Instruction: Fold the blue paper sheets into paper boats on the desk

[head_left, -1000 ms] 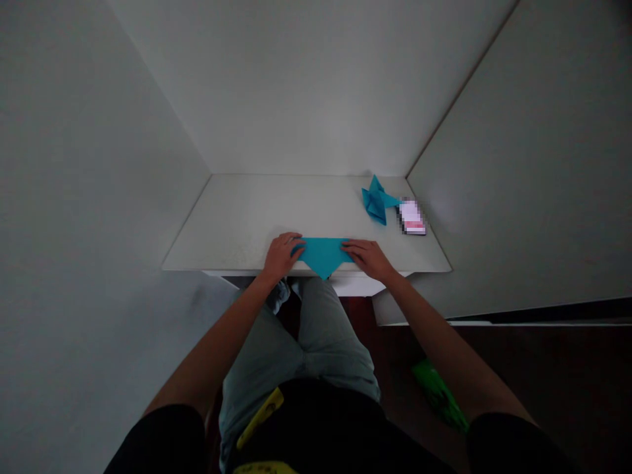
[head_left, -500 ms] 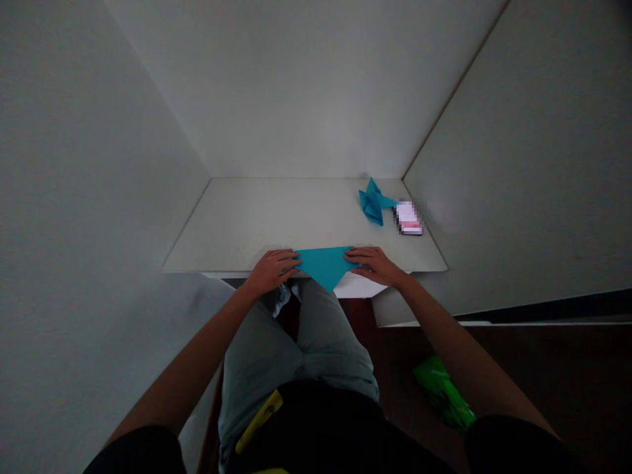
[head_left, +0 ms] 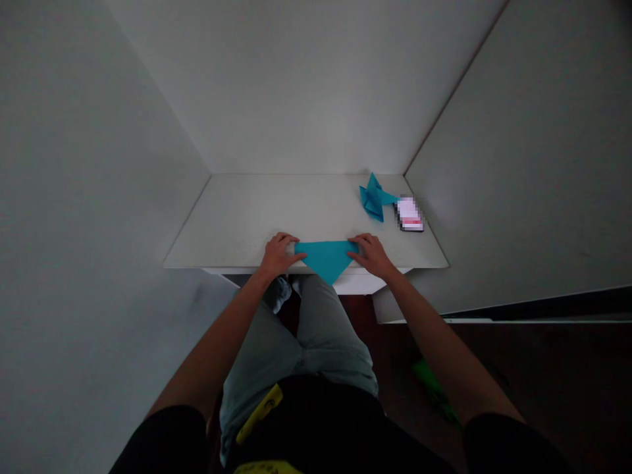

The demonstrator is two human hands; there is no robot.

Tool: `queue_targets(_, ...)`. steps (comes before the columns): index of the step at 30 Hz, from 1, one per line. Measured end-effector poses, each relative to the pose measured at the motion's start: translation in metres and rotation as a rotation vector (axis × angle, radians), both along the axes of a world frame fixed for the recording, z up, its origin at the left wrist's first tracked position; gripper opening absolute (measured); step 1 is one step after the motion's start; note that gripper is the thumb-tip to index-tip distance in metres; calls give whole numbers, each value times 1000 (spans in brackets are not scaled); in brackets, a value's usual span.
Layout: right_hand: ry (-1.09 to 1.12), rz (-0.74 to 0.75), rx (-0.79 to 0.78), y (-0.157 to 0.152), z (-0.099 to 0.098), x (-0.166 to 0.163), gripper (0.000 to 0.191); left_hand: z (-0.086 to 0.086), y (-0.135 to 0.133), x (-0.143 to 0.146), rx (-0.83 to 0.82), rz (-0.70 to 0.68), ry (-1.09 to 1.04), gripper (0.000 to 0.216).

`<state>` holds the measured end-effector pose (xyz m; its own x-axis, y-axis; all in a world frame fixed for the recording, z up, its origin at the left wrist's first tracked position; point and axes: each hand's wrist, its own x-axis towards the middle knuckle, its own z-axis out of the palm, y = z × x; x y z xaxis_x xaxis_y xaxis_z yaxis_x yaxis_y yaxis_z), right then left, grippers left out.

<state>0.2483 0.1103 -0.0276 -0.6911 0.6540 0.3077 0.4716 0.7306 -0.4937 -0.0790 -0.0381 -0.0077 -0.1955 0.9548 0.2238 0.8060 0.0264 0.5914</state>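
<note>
A blue sheet of paper [head_left: 326, 257], folded into a triangle, lies at the front edge of the white shelf with its long straight side away from me. Its point hangs over the edge toward my lap. My left hand [head_left: 279, 255] grips the left corner, the thumb on the paper and the fingers curved beyond it. At the right corner, my right hand [head_left: 371, 254] holds the paper between thumb and forefinger. Farther back on the right sits a folded blue origami figure [head_left: 374, 199] with pointed flaps, one reaching toward a phone [head_left: 409, 214].
White walls enclose the shelf [head_left: 247, 210] at the left, back and right. Below its front edge is a white panel [head_left: 358, 284]. My legs [head_left: 301, 355] are under and before the shelf. A green bag-like thing [head_left: 434, 388] lies on the dark floor at right.
Both hands have shifted slightly away from me, their fingers going from flatter on the paper to curved about its corners. The view has tilted a little.
</note>
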Motion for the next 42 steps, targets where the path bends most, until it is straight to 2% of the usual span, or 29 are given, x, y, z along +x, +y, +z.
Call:
queue_targets(3,-3,16,3,9,-7,2,52,0,1,-2,-40,35,-23,53)
queue_targets(7,-5,29,-10,15,-9,2,55,1,4,-4,-84,51,-31,46)
queue_targets(13,-12,19,-57,15,-6,2,46,-2,10,-8,-115,52,-35,38)
queue_targets(19,-36,18,-44,11,-3,1,55,-2,14,-3,-84,100,-57,21)
queue_targets(25,-30,10,-46,9,0,1,54,-2,15,-1,-68,151,-97,25)
queue_targets(34,-13,9,-40,10,-3,2,53,-1,15,-8,-112,96,-108,32)
queue_targets(39,-32,13,-26,11,-4,2,53,5,5,-22,-128,-107,-175,34)
queue_targets(42,-32,16,-19,12,-6,2,53,7,0,-24,-152,-151,-139,56)
